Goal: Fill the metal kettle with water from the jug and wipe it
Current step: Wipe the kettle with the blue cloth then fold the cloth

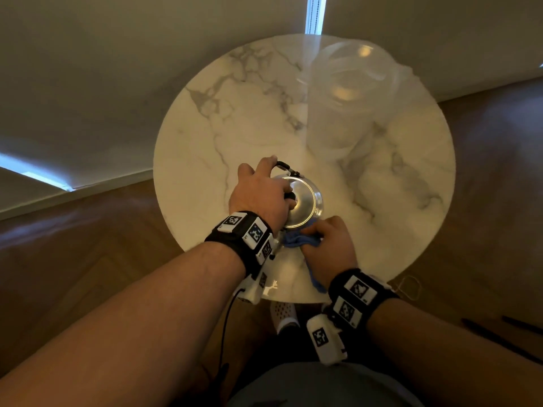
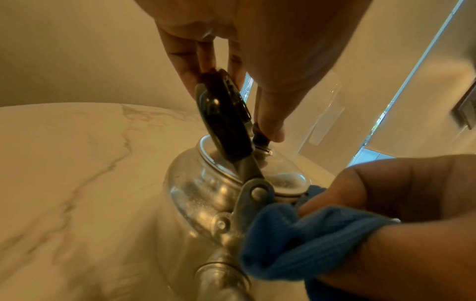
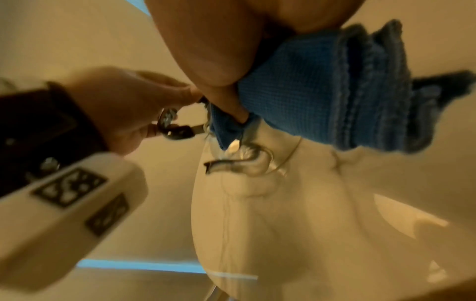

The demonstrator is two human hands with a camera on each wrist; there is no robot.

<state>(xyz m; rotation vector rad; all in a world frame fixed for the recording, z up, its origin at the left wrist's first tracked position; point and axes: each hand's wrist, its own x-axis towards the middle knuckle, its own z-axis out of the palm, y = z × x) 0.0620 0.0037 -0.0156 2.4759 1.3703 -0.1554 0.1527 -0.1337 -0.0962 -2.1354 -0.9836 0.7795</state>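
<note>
Kettle (image 1: 305, 201) sits near the front edge of the round marble worktop (image 1: 205, 136), jug (image 1: 349, 98) behind it. Left hand (image 1: 261, 192) has its grip around the black handle (image 2: 224, 118); right hand (image 1: 329, 245) bunches a blue cloth (image 2: 296, 240) against the kettle's side.

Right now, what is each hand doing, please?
Left hand: grips the kettle handle.
Right hand: grips the blue cloth, pressed against the kettle.
</note>
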